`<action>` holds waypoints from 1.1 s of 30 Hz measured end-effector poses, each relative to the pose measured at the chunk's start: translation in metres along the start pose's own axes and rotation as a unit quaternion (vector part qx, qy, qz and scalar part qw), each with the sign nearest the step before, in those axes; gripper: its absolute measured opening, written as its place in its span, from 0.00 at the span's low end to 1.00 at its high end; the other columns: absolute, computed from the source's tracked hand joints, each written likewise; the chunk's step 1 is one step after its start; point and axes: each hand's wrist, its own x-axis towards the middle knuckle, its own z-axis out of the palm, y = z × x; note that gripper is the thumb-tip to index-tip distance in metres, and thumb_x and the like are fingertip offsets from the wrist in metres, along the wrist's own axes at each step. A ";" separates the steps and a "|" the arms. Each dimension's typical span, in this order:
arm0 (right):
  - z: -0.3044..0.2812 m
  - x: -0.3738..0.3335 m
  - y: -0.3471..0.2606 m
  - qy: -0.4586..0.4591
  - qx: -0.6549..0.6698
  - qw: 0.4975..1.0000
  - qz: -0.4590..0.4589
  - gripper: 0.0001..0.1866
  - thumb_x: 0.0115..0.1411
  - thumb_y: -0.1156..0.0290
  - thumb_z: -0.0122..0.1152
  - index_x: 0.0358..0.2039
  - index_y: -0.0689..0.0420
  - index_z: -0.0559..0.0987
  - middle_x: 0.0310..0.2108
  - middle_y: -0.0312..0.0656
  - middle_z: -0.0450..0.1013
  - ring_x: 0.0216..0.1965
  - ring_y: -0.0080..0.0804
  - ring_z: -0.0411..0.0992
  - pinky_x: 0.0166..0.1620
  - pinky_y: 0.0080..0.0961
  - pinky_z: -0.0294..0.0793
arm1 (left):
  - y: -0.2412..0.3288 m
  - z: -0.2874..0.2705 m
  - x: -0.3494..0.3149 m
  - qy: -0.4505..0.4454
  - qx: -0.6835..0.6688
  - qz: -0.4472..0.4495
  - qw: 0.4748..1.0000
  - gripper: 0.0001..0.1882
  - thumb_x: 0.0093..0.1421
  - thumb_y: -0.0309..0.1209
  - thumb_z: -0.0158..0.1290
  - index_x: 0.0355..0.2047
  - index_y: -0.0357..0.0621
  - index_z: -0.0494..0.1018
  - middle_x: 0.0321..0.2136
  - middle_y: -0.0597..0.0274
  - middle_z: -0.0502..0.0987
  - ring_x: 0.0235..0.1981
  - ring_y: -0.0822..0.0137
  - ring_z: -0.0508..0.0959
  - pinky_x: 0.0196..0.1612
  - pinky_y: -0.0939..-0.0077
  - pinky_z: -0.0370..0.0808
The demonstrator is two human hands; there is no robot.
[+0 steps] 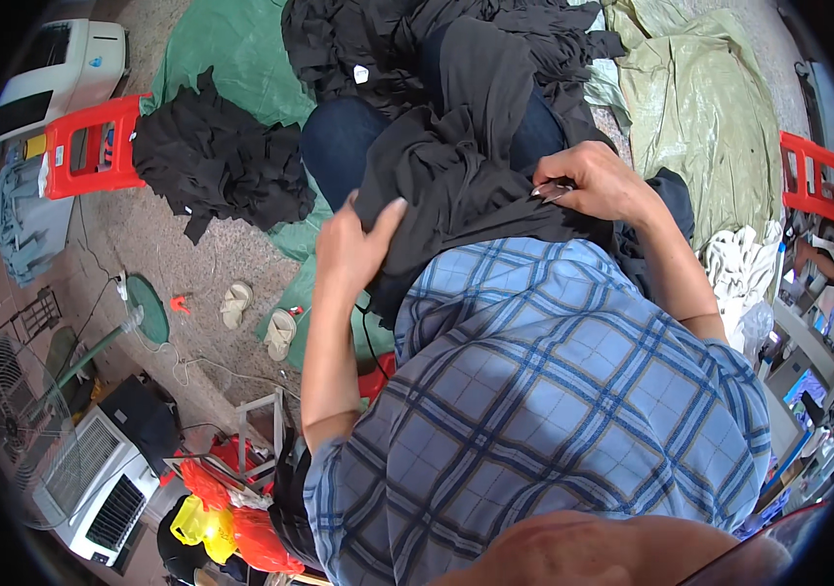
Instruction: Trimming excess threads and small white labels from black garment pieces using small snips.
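Observation:
Black cloth [451,181] lies bunched across my lap, over my dark blue trouser legs. My left hand [352,242] is closed on its left edge, with the thumb on top and the fingertips hidden behind the fabric. At the right side of the cloth, my right hand [595,184] is curled around small metal thread snips [556,191]. Their shiny tips point left, close against the fabric. The rest of the snips is hidden in my palm.
More black garments are heaped ahead [363,44], and another black pile [227,161] is at the left on green sheeting [231,49]. Red stools [95,146] stand at both sides. Pale sandals [235,305], a standing fan [31,420] and cables are at the left; white cloth [741,273] is at the right.

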 end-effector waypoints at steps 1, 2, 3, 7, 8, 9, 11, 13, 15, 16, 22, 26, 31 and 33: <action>0.002 0.000 0.001 -0.001 -0.002 1.000 0.000 0.08 0.49 0.76 0.64 0.30 0.60 0.76 0.26 0.45 0.76 0.30 0.45 0.76 0.32 0.32 0.71 | -0.003 0.002 0.012 0.097 0.056 0.091 0.990 0.22 0.60 0.44 0.54 0.39 0.33 0.74 0.42 0.41 0.75 0.42 0.44 0.76 0.48 0.62 0.71; 0.004 0.001 0.001 0.000 -0.004 1.000 0.007 0.08 0.49 0.77 0.64 0.30 0.60 0.76 0.26 0.45 0.76 0.31 0.45 0.76 0.33 0.32 0.72 | -0.002 -0.001 0.027 0.092 0.023 0.120 0.988 0.20 0.59 0.41 0.55 0.38 0.32 0.75 0.45 0.42 0.74 0.45 0.46 0.74 0.49 0.62 0.71; 0.006 0.002 0.001 0.002 -0.005 1.000 0.015 0.08 0.49 0.77 0.64 0.31 0.60 0.76 0.27 0.45 0.76 0.32 0.45 0.76 0.33 0.32 0.72 | 0.003 -0.005 0.042 0.088 -0.010 0.150 0.985 0.18 0.58 0.38 0.56 0.37 0.31 0.75 0.48 0.44 0.73 0.48 0.48 0.73 0.50 0.62 0.71; 0.009 0.003 0.001 0.003 -0.003 1.000 0.026 0.08 0.48 0.78 0.63 0.31 0.60 0.75 0.27 0.45 0.77 0.32 0.45 0.77 0.33 0.32 0.73 | 0.022 -0.004 0.092 0.082 0.020 0.345 0.935 0.14 0.51 0.31 0.58 0.30 0.29 0.77 0.52 0.48 0.72 0.50 0.50 0.73 0.53 0.65 0.70; 0.010 0.004 0.003 0.001 0.001 1.000 0.031 0.08 0.48 0.78 0.63 0.31 0.60 0.76 0.27 0.44 0.77 0.32 0.44 0.77 0.33 0.32 0.73 | 0.027 0.005 0.103 0.047 -0.027 0.319 0.946 0.15 0.50 0.32 0.58 0.31 0.29 0.76 0.50 0.46 0.73 0.48 0.49 0.74 0.52 0.64 0.71; 0.011 0.004 0.004 -0.002 0.004 0.999 0.034 0.08 0.48 0.78 0.62 0.31 0.60 0.76 0.27 0.44 0.77 0.32 0.44 0.77 0.33 0.32 0.73 | 0.030 0.017 0.112 0.012 -0.074 0.291 0.954 0.17 0.49 0.33 0.59 0.32 0.28 0.76 0.48 0.45 0.74 0.47 0.48 0.75 0.50 0.64 0.72; 0.011 0.005 0.005 -0.001 0.003 0.999 0.040 0.08 0.48 0.78 0.62 0.31 0.60 0.76 0.27 0.44 0.77 0.32 0.44 0.77 0.33 0.32 0.73 | 0.038 0.034 0.125 -0.039 -0.011 0.258 0.965 0.17 0.48 0.34 0.61 0.34 0.31 0.77 0.39 0.44 0.78 0.42 0.45 0.77 0.46 0.62 0.73; 0.011 0.004 0.005 0.003 0.005 0.999 0.049 0.07 0.49 0.78 0.62 0.31 0.60 0.76 0.27 0.45 0.77 0.32 0.44 0.77 0.33 0.32 0.73 | 0.045 0.039 0.127 -0.104 0.006 0.221 0.970 0.17 0.47 0.35 0.62 0.34 0.37 0.77 0.31 0.43 0.79 0.40 0.44 0.77 0.44 0.60 0.73; 0.010 0.002 0.004 0.008 0.014 0.999 0.051 0.06 0.50 0.78 0.62 0.30 0.61 0.76 0.27 0.45 0.77 0.32 0.44 0.77 0.33 0.31 0.73 | 0.046 0.032 0.127 -0.088 0.011 0.194 0.977 0.16 0.47 0.35 0.61 0.34 0.38 0.77 0.31 0.43 0.78 0.39 0.45 0.77 0.44 0.59 0.73; 0.010 0.004 0.004 0.011 0.024 0.998 0.050 0.05 0.51 0.78 0.62 0.30 0.61 0.76 0.27 0.45 0.77 0.32 0.44 0.77 0.33 0.31 0.73 | 0.047 0.024 0.126 -0.071 0.017 0.164 0.984 0.15 0.47 0.35 0.61 0.33 0.40 0.77 0.30 0.43 0.78 0.39 0.45 0.77 0.43 0.58 0.73; 0.006 0.010 0.006 -0.011 0.101 0.991 0.092 0.05 0.52 0.80 0.60 0.31 0.64 0.75 0.24 0.44 0.74 0.27 0.28 0.73 0.34 0.25 0.70 | 0.032 -0.027 0.129 -0.026 -0.043 0.210 0.976 0.18 0.47 0.32 0.61 0.39 0.42 0.75 0.40 0.43 0.78 0.45 0.46 0.76 0.47 0.60 0.73; 0.002 0.018 -0.001 -0.056 0.113 0.987 0.096 0.05 0.51 0.81 0.57 0.30 0.64 0.75 0.24 0.41 0.72 0.27 0.23 0.70 0.33 0.23 0.68 | -0.004 -0.017 0.130 -0.177 0.006 0.209 0.962 0.19 0.49 0.33 0.60 0.42 0.40 0.77 0.43 0.45 0.78 0.47 0.49 0.76 0.51 0.64 0.72; -0.002 -0.003 0.020 0.150 0.168 0.974 0.039 0.05 0.55 0.79 0.58 0.34 0.61 0.77 0.30 0.37 0.73 0.35 0.23 0.70 0.39 0.20 0.68 | -0.009 -0.067 0.139 -0.030 0.023 0.165 0.986 0.11 0.57 0.36 0.55 0.36 0.42 0.77 0.31 0.52 0.80 0.34 0.57 0.79 0.39 0.66 0.73; -0.012 -0.011 0.035 0.410 0.277 0.862 0.104 0.06 0.62 0.72 0.55 0.37 0.59 0.77 0.29 0.29 0.70 0.29 0.16 0.63 0.36 0.14 0.61 | -0.017 -0.140 0.145 0.182 0.189 0.190 0.946 0.10 0.58 0.35 0.49 0.35 0.47 0.77 0.31 0.49 0.79 0.34 0.49 0.80 0.36 0.55 0.75</action>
